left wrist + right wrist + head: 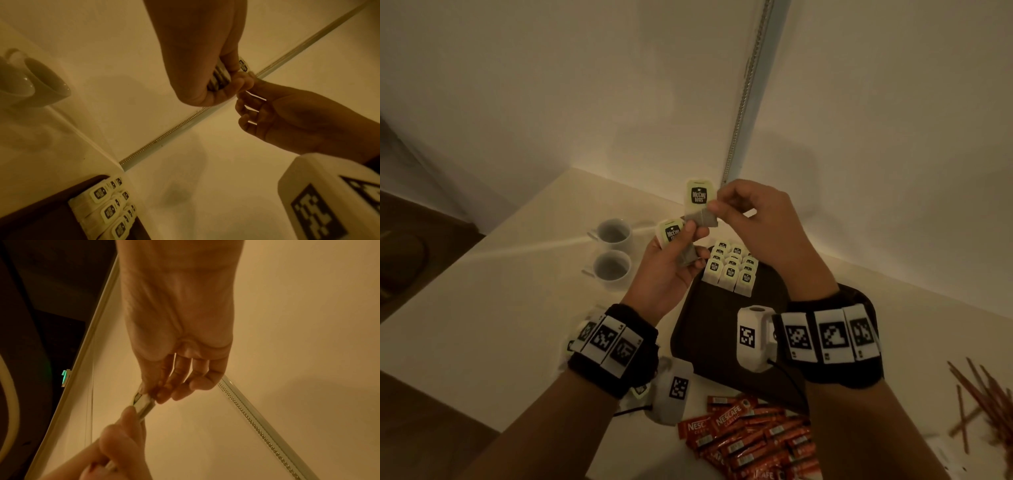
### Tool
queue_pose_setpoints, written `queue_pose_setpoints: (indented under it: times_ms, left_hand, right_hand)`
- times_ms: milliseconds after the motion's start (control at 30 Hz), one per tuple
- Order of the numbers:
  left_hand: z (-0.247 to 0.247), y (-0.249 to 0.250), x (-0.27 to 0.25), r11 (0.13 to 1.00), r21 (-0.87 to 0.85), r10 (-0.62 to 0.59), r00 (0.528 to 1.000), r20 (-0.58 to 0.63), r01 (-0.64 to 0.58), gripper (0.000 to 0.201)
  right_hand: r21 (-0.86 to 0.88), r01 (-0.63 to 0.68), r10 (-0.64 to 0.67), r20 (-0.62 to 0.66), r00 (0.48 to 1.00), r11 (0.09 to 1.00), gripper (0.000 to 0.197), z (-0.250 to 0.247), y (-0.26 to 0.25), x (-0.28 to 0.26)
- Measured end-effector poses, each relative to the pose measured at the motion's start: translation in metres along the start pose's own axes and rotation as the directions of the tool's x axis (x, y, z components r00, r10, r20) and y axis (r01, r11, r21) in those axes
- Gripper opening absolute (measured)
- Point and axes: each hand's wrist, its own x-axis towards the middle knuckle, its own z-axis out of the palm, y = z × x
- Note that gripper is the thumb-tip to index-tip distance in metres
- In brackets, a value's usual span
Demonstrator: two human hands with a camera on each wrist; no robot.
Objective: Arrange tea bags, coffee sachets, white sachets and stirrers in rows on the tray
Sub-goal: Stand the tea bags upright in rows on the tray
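Note:
Above the far end of the dark tray [722,329], both hands meet. My left hand [688,236] grips a small bunch of tea bags [671,234] with pale green McCoy tags. My right hand [722,205] pinches one tea bag [700,202] by thumb and forefinger, just above that bunch and touching my left thumb. In the left wrist view my left hand [205,73] curls round the tea bags [219,78]. The pinched tea bag [144,404] appears in the right wrist view. Three rows of tea bags [731,270] lie on the tray's far left part. No white sachets show.
Two white cups [614,251] stand left of the tray. A heap of red Nescafe coffee sachets [753,435] lies at the near edge, and loose brown stirrers [983,401] lie at the right. A few more tea bags [585,334] peek out under my left wrist. Walls meet behind the counter.

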Motion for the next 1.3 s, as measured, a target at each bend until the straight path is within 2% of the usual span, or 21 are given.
queue_pose_setpoints:
  times_ms: [133, 233, 333, 433, 500, 633, 767, 967, 1033, 1133, 1200, 1300]
  left_hand:
    - [0.003, -0.004, 0.0, 0.998, -0.037, -0.053, 0.999, -0.01, 0.053, 0.011]
    - [0.006, -0.006, -0.001, 0.995, -0.057, -0.08, 0.997, -0.004, 0.08, 0.018]
    - [0.008, -0.008, -0.001, 0.996, -0.038, -0.084, 0.996, 0.014, 0.085, 0.012]
    - [0.007, -0.01, 0.0, 0.996, -0.024, -0.088, 0.996, 0.025, 0.088, 0.01]
    - [0.006, -0.01, 0.0, 0.996, -0.015, -0.089, 0.996, 0.028, 0.089, 0.01]
    - [0.006, -0.01, -0.001, 0.994, 0.071, -0.083, 0.996, 0.022, 0.081, 0.011]
    - [0.01, -0.012, 0.0, 0.987, 0.152, -0.057, 0.998, 0.029, 0.052, 0.022]
    - [0.009, -0.015, 0.005, 0.986, 0.159, -0.042, 0.999, -0.001, 0.042, 0.008]
    - [0.002, -0.018, 0.006, 0.983, 0.173, -0.054, 0.998, -0.022, 0.057, 0.014]
    - [-0.017, -0.017, 0.007, 0.967, 0.235, -0.084, 0.992, -0.09, 0.103, 0.037]
    - [-0.032, -0.014, 0.008, 0.968, 0.209, -0.105, 0.981, -0.16, 0.138, 0.049]
    - [-0.051, -0.005, 0.015, 0.978, 0.131, -0.127, 0.963, -0.236, 0.161, 0.063]
  right_hand:
    - [0.006, -0.006, 0.006, 0.013, 1.0, 1.0, 0.006, -0.001, 0.0, 0.0]
    - [-0.015, 0.025, -0.025, 0.013, 1.0, 1.0, 0.006, 0.002, 0.0, -0.001]
    - [-0.024, 0.036, -0.036, 0.006, 0.999, 0.999, 0.007, 0.003, 0.001, -0.001]
    - [-0.068, 0.04, -0.037, 0.05, 0.998, 0.997, 0.01, 0.003, 0.001, 0.0]
    - [-0.027, 0.036, -0.034, 0.055, 0.998, 0.999, 0.014, 0.003, -0.002, 0.001]
    - [-0.035, 0.056, -0.056, 0.001, 0.998, 0.998, 0.008, -0.001, -0.006, 0.011]
    - [-0.005, 0.017, -0.017, 0.07, 0.997, 1.0, 0.004, -0.007, -0.008, 0.02]
    - [0.072, -0.005, 0.0, 0.065, 0.998, 0.997, 0.008, -0.009, -0.003, 0.024]
    - [0.095, -0.02, 0.015, 0.052, 0.999, 0.995, 0.007, -0.011, 0.002, 0.024]
    - [0.082, -0.071, 0.065, 0.068, 0.996, 0.994, 0.006, -0.014, 0.018, 0.021]
    - [0.011, -0.157, 0.154, 0.126, 0.98, 0.988, 0.005, -0.01, 0.04, 0.013]
    - [-0.069, -0.304, 0.312, 0.21, 0.927, 0.95, 0.004, 0.006, 0.082, -0.003]
